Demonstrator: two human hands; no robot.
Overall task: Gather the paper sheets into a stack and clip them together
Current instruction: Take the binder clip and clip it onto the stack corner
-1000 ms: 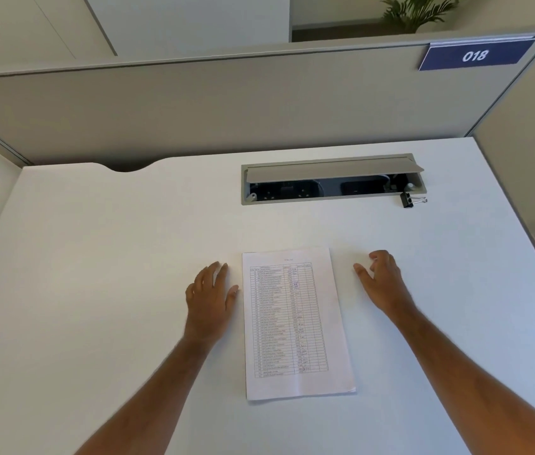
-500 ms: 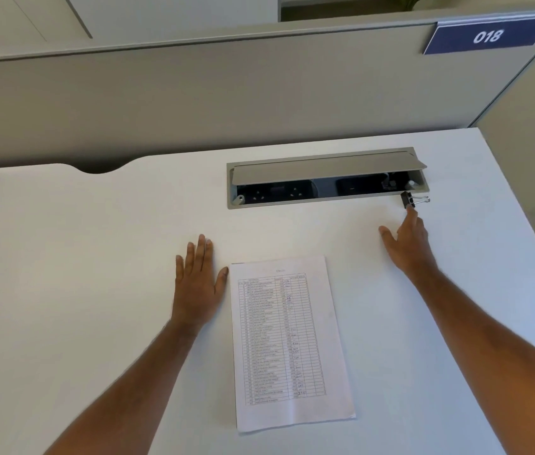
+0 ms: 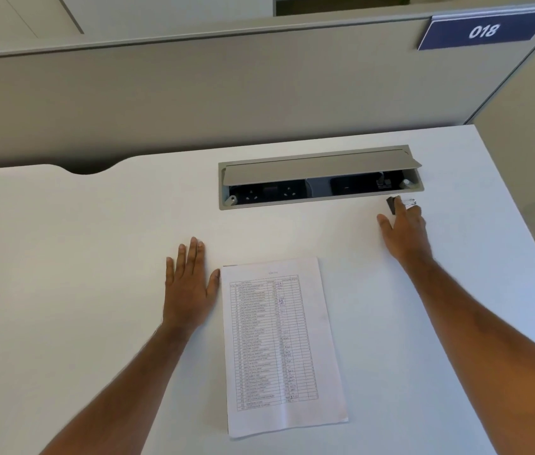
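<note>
A neat stack of white paper sheets [image 3: 282, 346], its top sheet printed with a table, lies flat on the white desk [image 3: 62, 257] in front of me. My left hand [image 3: 189, 284] rests palm down on the desk, its thumb just beside the stack's upper left corner. A small black binder clip [image 3: 391, 204] with silver handles sits at the far right, just below the cable tray. My right hand [image 3: 404, 229] reaches over it, fingertips lying on the clip and partly hiding it, thumb spread to the left. No closed grip on the clip shows.
A grey recessed cable tray [image 3: 320, 177] with its lid raised and power sockets inside runs across the back of the desk. Grey partition walls [image 3: 226, 93] close off the back and right. A blue sign [image 3: 482, 30] reads 018. The desk's right edge lies near my right arm.
My right hand has moved from beside the stack forward and to the right, and its fingertips now cover the binder clip. My left hand has stayed flat beside the stack. The view has tilted down.
</note>
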